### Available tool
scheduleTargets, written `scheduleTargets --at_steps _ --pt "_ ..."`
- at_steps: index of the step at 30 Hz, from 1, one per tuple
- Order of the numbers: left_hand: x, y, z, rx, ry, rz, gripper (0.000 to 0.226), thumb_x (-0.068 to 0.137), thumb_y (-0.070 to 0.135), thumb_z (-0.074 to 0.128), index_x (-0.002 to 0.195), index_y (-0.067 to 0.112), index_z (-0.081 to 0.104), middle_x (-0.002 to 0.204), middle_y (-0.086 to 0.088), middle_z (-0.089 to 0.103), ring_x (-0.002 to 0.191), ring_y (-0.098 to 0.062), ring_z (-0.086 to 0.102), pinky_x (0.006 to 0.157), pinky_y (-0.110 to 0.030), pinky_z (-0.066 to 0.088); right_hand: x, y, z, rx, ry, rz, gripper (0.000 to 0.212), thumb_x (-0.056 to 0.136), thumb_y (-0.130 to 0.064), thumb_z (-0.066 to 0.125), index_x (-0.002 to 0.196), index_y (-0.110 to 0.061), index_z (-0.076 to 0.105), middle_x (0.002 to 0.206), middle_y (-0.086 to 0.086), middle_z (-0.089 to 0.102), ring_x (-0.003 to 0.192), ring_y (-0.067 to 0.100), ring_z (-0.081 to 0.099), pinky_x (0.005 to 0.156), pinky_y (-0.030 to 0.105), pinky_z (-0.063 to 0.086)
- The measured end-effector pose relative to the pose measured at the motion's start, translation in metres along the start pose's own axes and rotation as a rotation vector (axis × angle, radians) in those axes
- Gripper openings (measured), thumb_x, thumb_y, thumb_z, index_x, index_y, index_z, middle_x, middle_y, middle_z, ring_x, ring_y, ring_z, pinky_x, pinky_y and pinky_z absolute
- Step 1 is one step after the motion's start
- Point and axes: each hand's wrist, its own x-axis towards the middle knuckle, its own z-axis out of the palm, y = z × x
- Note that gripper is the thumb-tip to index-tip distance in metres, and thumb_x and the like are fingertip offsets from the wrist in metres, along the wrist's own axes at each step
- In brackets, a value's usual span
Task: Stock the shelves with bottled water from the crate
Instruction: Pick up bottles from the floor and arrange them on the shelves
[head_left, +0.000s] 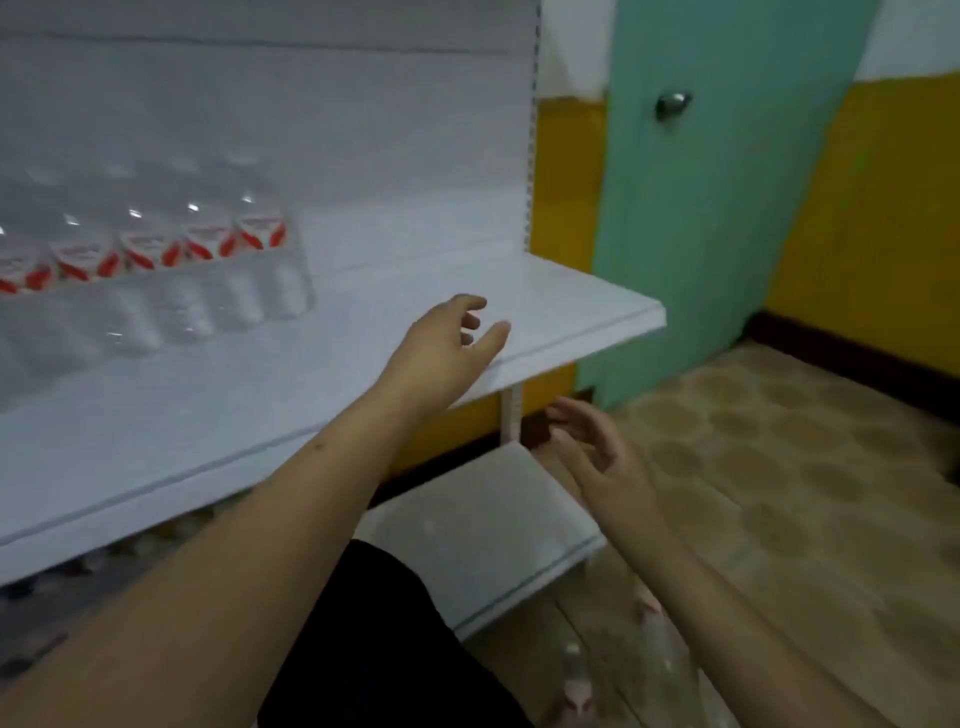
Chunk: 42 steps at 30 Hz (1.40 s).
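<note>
Head view: left hand (447, 348) hovers over the white metal shelf (571, 312), fingers loosely spread, holding nothing; right hand (597, 457) hangs lower, open-palmed, empty, beside clear red-labelled water bottles (208, 260).

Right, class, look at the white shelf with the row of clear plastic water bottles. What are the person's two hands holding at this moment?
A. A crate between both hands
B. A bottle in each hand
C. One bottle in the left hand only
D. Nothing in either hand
D: the left hand hangs open over the white shelf and the right hand is open below it, both apart from the clear plastic water bottles.
</note>
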Motion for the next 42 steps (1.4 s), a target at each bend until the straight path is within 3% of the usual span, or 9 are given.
scheduleTargets --at_steps 3,7,11,17,22,29,35,38,42 --pt "-0.022 0.029 0.099 0.011 -0.179 0.122 0.047 0.094 0.046 0.055 0.135 0.023 0.052 0.120 0.005 0.059 0.104 -0.012 0.058 0.093 -0.033 0.050 -0.070 0.095 -0.073 -0.107 0.225 0.243 0.031 0.095 -0.028 0.060 0.126 -0.025 0.059 0.114 -0.014 0.065 0.102 -0.003 0.061 0.084 0.013 0.048" --pt "-0.066 0.030 0.233 0.013 -0.531 0.086 0.049 0.095 0.037 0.055 0.139 0.018 0.049 0.130 -0.002 0.055 0.111 -0.015 0.055 0.088 -0.026 0.045 -0.173 0.208 -0.141 -0.221 0.351 0.668 0.033 0.096 -0.036 0.058 0.126 -0.022 0.059 0.117 -0.004 0.063 0.109 0.016 0.061 0.092 0.037 0.051" --pt "-0.120 -0.001 0.337 0.051 -0.848 -0.071 0.048 0.094 0.033 0.056 0.133 0.006 0.049 0.132 -0.017 0.053 0.111 -0.033 0.057 0.087 -0.038 0.049 -0.268 0.290 -0.182 -0.486 0.233 0.989 0.050 0.095 -0.032 0.061 0.139 -0.011 0.050 0.131 0.009 0.058 0.115 0.025 0.058 0.088 0.029 0.044" --pt "-0.193 -0.049 0.397 0.150 -1.017 -0.178 0.042 0.093 0.037 0.058 0.131 0.018 0.055 0.126 0.002 0.056 0.109 -0.016 0.055 0.090 -0.026 0.043 -0.403 0.381 -0.233 -0.799 -0.044 1.421 0.069 0.086 -0.042 0.062 0.143 -0.011 0.040 0.132 0.015 0.052 0.117 0.031 0.056 0.096 0.033 0.047" --pt "-0.211 -0.078 0.405 0.269 -1.070 -0.275 0.048 0.095 0.035 0.057 0.139 0.018 0.048 0.133 -0.009 0.055 0.109 -0.020 0.055 0.081 -0.023 0.041 -0.445 0.423 -0.232 -0.912 -0.211 1.404 0.091 0.072 -0.048 0.072 0.146 -0.016 0.031 0.130 0.014 0.051 0.120 0.034 0.053 0.099 0.040 0.044" --pt "-0.221 -0.070 0.416 0.274 -1.071 -0.274 0.042 0.096 0.032 0.056 0.135 0.019 0.050 0.128 -0.008 0.056 0.106 -0.021 0.058 0.083 -0.026 0.046 -0.431 0.449 -0.243 -0.883 -0.250 1.260 0.095 0.066 -0.041 0.084 0.144 -0.020 0.035 0.129 0.016 0.050 0.111 0.034 0.059 0.088 0.037 0.052" --pt "-0.227 -0.064 0.410 0.226 -1.135 -0.285 0.041 0.097 0.036 0.053 0.135 0.020 0.049 0.121 -0.004 0.060 0.108 -0.020 0.058 0.092 -0.031 0.048 -0.409 0.414 -0.256 -0.640 -0.252 1.072 0.055 0.063 -0.051 0.082 0.108 -0.026 0.061 0.104 -0.004 0.067 0.096 0.017 0.065 0.079 0.026 0.048" --pt "-0.228 -0.059 0.406 0.175 -1.139 -0.319 0.042 0.096 0.040 0.054 0.134 0.022 0.051 0.118 -0.003 0.058 0.108 -0.020 0.057 0.095 -0.033 0.048 -0.381 0.385 -0.262 -0.556 -0.277 0.911 0.057 0.070 -0.038 0.085 0.118 -0.027 0.055 0.107 -0.013 0.055 0.099 0.007 0.051 0.080 0.021 0.037" --pt "-0.232 -0.053 0.399 0.124 -1.221 -0.320 0.054 0.088 0.050 0.062 0.136 0.028 0.048 0.121 0.003 0.060 0.109 -0.014 0.058 0.095 -0.030 0.048 -0.323 0.339 -0.258 -0.400 -0.231 0.790 0.048 0.077 -0.036 0.081 0.117 -0.034 0.054 0.102 -0.017 0.063 0.091 0.003 0.062 0.069 0.011 0.043"
